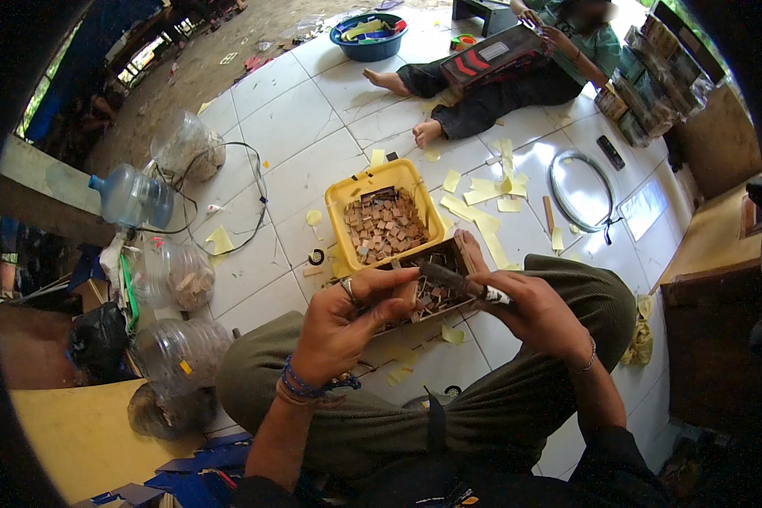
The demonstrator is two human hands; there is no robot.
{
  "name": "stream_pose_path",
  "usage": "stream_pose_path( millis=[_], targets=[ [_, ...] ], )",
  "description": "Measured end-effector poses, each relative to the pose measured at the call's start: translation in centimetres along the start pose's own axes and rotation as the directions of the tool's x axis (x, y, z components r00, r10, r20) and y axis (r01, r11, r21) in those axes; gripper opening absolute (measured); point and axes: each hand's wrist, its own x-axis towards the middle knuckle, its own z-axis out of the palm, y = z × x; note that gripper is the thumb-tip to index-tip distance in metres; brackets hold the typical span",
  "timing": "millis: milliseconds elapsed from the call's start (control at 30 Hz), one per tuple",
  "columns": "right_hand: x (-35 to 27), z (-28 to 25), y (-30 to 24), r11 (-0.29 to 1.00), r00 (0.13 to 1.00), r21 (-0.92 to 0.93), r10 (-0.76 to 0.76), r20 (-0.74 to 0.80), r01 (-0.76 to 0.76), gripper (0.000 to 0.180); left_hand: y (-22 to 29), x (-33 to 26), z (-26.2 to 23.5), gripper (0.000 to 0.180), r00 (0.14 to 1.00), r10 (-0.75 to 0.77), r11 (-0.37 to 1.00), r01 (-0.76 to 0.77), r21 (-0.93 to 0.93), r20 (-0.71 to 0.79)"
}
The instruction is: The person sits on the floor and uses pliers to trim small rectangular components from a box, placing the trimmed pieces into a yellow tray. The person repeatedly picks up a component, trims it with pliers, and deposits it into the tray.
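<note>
My left hand (334, 326) has thumb and forefinger pinched together on what looks like a small flat wooden piece (405, 293), mostly covered by the fingers. My right hand (538, 313) grips a dark stick-like tool (442, 275) with a white band near the fingers. Its far end points left, close to the left fingertips; its exact kind I cannot make out. Below both hands is a shallow wooden box (459, 252) of small dark and brown pieces. Just beyond it stands a yellow plastic basin (334, 206) filled with small square wooden pieces (385, 224).
Yellow paper scraps (483, 222) and a coiled grey cable (553, 182) lie on the white tiles to the right. Large clear plastic bottles (144, 201) line the left. Farther off, another person (567, 51) sits beside a blue tub (368, 48).
</note>
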Motion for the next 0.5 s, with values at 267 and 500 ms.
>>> stream_pose_path(
  millis=[267,500],
  targets=[
    [-0.18,-0.26,0.59,0.985,0.994,-0.141,0.095,-0.057,-0.103,0.045,-0.01,0.26,0.09,0.039,1.000,0.029,0.987,-0.028,0.157,-0.007],
    [-0.15,0.21,0.84,0.989,0.995,-0.122,0.077,-0.058,-0.083,0.046,-0.57,0.44,0.21,0.038,0.988,0.113,0.942,-0.074,0.328,-0.102]
  ],
)
